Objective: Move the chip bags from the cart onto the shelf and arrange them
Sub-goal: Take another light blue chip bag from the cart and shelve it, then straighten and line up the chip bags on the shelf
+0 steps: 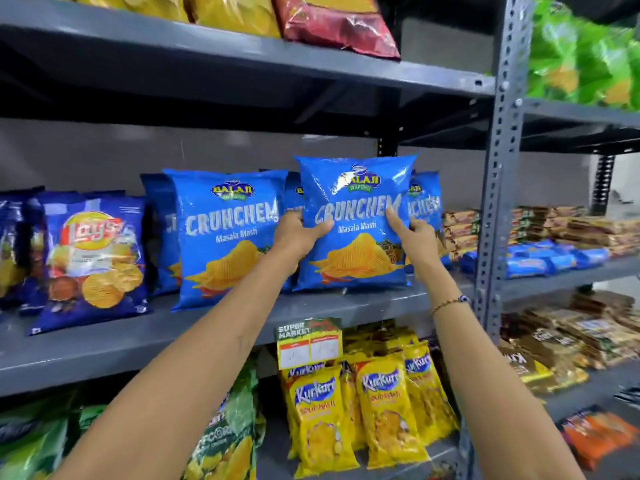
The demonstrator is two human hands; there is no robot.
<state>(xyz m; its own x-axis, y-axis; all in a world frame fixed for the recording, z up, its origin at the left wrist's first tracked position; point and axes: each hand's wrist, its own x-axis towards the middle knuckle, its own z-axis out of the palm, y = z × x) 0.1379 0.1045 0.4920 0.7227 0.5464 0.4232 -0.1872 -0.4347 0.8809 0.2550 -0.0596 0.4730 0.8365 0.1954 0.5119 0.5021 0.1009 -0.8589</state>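
Both arms reach up and forward to the middle shelf (346, 308) of a grey metal rack. Between the hands stands a blue Crunchem chip bag (356, 188), upright, its lower edge resting on or just above the shelf board near the front lip. The left hand (298, 237) grips the bag's left edge, thumb across the printed front and the other fingers hidden behind it. The right hand (417, 242) holds the bag's right edge, thumb pressed on the front beside the lettering, the rest of the fingers tucked behind; a thin beaded bracelet (450, 302) circles that wrist.

Just to the left stands a second Crunchem bag (225, 237), upright and facing forward, with more of the same blue bags behind it. Another Crunchem bag (425, 199) shows behind the held one on its right side. Further left on the same shelf stand dark blue Lay's bags (93, 261).

A supermarket price tag (309, 342) hangs from the shelf's front edge below the held bag. On the shelf underneath, yellow Kurkure bags (320, 420) stand in rows, with green bags (228, 438) to their left. The shelf above carries yellow and red bags (341, 24). Beyond the perforated upright post (500, 168), the neighbouring rack holds stacked brown and blue packets (554, 244).
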